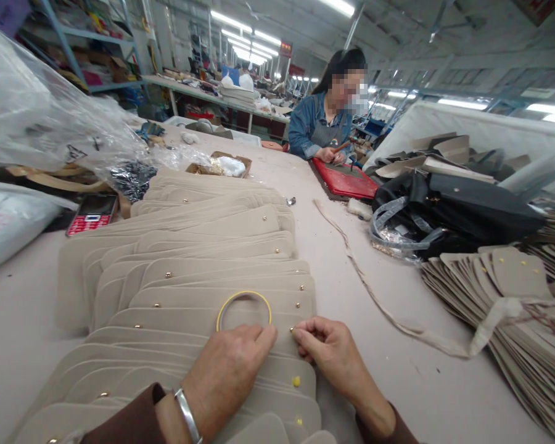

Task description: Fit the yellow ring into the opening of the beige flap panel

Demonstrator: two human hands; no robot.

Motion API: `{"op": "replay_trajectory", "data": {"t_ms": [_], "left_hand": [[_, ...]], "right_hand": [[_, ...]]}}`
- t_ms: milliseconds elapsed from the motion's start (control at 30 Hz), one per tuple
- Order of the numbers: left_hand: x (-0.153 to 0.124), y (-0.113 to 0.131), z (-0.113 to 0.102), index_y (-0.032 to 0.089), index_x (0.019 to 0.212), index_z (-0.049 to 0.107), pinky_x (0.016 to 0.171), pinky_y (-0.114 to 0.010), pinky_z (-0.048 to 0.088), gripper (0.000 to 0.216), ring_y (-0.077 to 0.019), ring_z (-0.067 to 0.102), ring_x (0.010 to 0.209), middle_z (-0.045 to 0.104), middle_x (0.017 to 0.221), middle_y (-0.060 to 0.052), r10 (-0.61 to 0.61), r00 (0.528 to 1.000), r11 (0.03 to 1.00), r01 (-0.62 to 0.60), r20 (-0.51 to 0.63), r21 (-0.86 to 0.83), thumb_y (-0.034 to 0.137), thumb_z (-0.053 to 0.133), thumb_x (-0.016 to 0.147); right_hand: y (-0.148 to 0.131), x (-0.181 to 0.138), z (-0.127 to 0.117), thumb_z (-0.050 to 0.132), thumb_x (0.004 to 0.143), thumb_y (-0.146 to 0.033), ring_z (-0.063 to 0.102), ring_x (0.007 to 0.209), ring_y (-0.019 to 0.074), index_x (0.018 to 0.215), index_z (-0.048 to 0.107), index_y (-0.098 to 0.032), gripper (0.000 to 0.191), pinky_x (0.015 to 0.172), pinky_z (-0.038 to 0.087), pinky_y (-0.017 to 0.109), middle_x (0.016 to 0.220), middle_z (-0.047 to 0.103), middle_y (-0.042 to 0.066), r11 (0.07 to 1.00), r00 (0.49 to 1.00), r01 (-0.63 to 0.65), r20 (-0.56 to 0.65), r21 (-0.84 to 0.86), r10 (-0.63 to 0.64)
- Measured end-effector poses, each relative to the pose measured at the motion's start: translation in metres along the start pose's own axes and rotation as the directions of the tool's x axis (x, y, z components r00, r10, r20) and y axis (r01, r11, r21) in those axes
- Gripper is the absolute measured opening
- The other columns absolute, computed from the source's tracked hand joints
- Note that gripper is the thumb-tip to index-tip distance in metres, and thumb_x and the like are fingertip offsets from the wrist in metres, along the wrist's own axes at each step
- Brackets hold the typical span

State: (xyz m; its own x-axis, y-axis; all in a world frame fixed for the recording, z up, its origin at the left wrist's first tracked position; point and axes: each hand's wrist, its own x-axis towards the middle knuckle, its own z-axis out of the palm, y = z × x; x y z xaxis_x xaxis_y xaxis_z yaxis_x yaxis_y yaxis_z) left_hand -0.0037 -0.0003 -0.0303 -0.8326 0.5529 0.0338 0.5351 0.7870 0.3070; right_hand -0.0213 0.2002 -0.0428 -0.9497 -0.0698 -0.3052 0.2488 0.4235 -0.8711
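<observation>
Beige bag-flap-like panels [180, 317] lie overlapped in a long fanned row in front of me, several with small brass studs. My left hand [234, 370] is closed around the near side of a yellow-edged roll of tape [244, 293], just above the panels. To its right, my right hand [328, 345] is pinched at the panels' right edge, its fingertips beside a brass stud [291, 330]. Whatever lies between those fingertips is hidden. Yellow bits [296, 381] sit on the right ends of nearer panels.
Another stack of panels [499, 320] fans out at the right, with a fabric strip [365, 283] across the table. Behind it sits a black bag [481, 206]. Across the table a co-worker [321, 123] works over a red board [345, 177]. Plastic wrap [50, 105] bulges at the left.
</observation>
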Motion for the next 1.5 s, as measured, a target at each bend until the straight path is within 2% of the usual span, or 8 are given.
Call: {"op": "replay_trajectory", "data": {"t_ms": [267, 367, 467, 567, 800, 1133, 1300, 1500], "left_hand": [[0.001, 0.002, -0.007, 0.018, 0.089, 0.05, 0.07, -0.038, 0.056, 0.017, -0.0204, 0.064, 0.077, 0.064, 0.085, -0.003, -0.051, 0.99, 0.998, 0.057, 0.135, -0.038, 0.002, 0.047, 0.09], [0.001, 0.003, -0.01, 0.018, 0.087, 0.051, 0.069, -0.038, 0.056, 0.019, -0.0206, 0.064, 0.075, 0.064, 0.083, -0.003, -0.065, 0.985, 0.997, 0.072, 0.162, -0.042, 0.0, 0.046, 0.089], [0.0, 0.002, -0.01, 0.018, 0.087, 0.05, 0.068, -0.036, 0.056, 0.02, -0.0202, 0.064, 0.075, 0.064, 0.083, -0.003, -0.061, 0.987, 0.996, 0.07, 0.146, -0.057, -0.001, 0.044, 0.089], [0.0, 0.0, -0.007, 0.018, 0.085, 0.049, 0.068, -0.034, 0.056, 0.021, -0.019, 0.064, 0.074, 0.063, 0.082, -0.002, -0.046, 0.993, 0.997, 0.052, 0.105, -0.059, -0.002, 0.045, 0.088], [-0.001, -0.002, 0.001, 0.018, 0.085, 0.048, 0.065, -0.031, 0.056, 0.022, -0.0177, 0.063, 0.071, 0.063, 0.079, -0.001, -0.018, 0.999, 1.0, 0.018, 0.046, -0.017, -0.003, 0.048, 0.084], [-0.007, -0.012, -0.001, 0.019, 0.103, 0.051, 0.056, -0.026, 0.052, 0.019, -0.0163, 0.06, 0.061, 0.06, 0.071, 0.0, 0.196, 0.896, 0.968, -0.242, -0.398, -0.068, 0.013, 0.034, 0.098], [-0.005, -0.013, -0.002, 0.012, 0.138, 0.035, 0.059, -0.02, 0.054, 0.037, -0.0128, 0.068, 0.066, 0.07, 0.081, -0.002, 0.244, 0.834, 0.954, -0.299, -0.494, -0.033, 0.021, 0.03, 0.103], [-0.005, -0.006, 0.003, 0.013, 0.127, 0.041, 0.048, -0.022, 0.05, 0.031, -0.0146, 0.067, 0.058, 0.071, 0.077, -0.001, 0.212, 0.835, 0.966, -0.257, -0.507, -0.02, 0.029, 0.029, 0.104]], "right_hand": [[-0.01, 0.001, 0.012, 0.055, 0.083, -0.022, 0.062, 0.061, 0.0151, 0.068, 0.067, -0.017, 0.019, 0.058, 0.042, 0.023, 0.066, 0.069, 0.002, 0.912, 0.968, 0.207, -0.058, -0.355, -0.243], [-0.003, -0.001, 0.013, 0.054, 0.086, -0.022, 0.063, 0.06, 0.0159, 0.088, 0.065, -0.019, 0.012, 0.059, 0.042, 0.024, 0.064, 0.067, 0.0, 0.891, 0.959, 0.226, -0.073, -0.394, -0.275], [0.007, -0.005, 0.009, 0.057, 0.086, -0.028, 0.06, 0.053, 0.0157, 0.106, 0.057, -0.019, 0.022, 0.055, 0.042, 0.024, 0.056, 0.061, -0.005, 0.918, 0.959, 0.193, -0.131, -0.347, -0.251], [0.015, -0.011, 0.004, 0.053, 0.091, -0.034, 0.061, 0.056, 0.0147, 0.089, 0.06, -0.02, 0.016, 0.054, 0.044, 0.023, 0.063, 0.064, -0.002, 0.942, 0.963, 0.208, -0.114, -0.264, -0.245], [0.014, -0.009, 0.015, 0.05, 0.091, -0.02, 0.064, 0.073, 0.0172, 0.087, 0.068, -0.02, 0.018, 0.069, 0.043, 0.026, 0.08, 0.07, 0.003, 0.756, 0.863, 0.406, -0.056, -0.513, -0.501], [-0.009, -0.011, 0.001, 0.058, 0.086, -0.019, 0.061, 0.061, 0.0136, 0.076, 0.071, -0.021, 0.016, 0.059, 0.041, 0.023, 0.067, 0.068, -0.001, 0.851, 0.944, 0.329, 0.11, -0.409, -0.312], [-0.018, -0.021, -0.001, 0.057, 0.087, -0.014, 0.061, 0.072, 0.0134, 0.1, 0.067, -0.019, 0.017, 0.069, 0.047, 0.023, 0.084, 0.068, 0.003, 0.757, 0.781, 0.609, 0.016, -0.235, -0.624], [-0.019, -0.017, 0.011, 0.052, 0.089, -0.008, 0.061, 0.082, 0.0156, 0.1, 0.062, -0.018, 0.018, 0.074, 0.048, 0.025, 0.088, 0.068, 0.006, 0.532, 0.576, 0.794, 0.083, -0.296, -0.813]]}}
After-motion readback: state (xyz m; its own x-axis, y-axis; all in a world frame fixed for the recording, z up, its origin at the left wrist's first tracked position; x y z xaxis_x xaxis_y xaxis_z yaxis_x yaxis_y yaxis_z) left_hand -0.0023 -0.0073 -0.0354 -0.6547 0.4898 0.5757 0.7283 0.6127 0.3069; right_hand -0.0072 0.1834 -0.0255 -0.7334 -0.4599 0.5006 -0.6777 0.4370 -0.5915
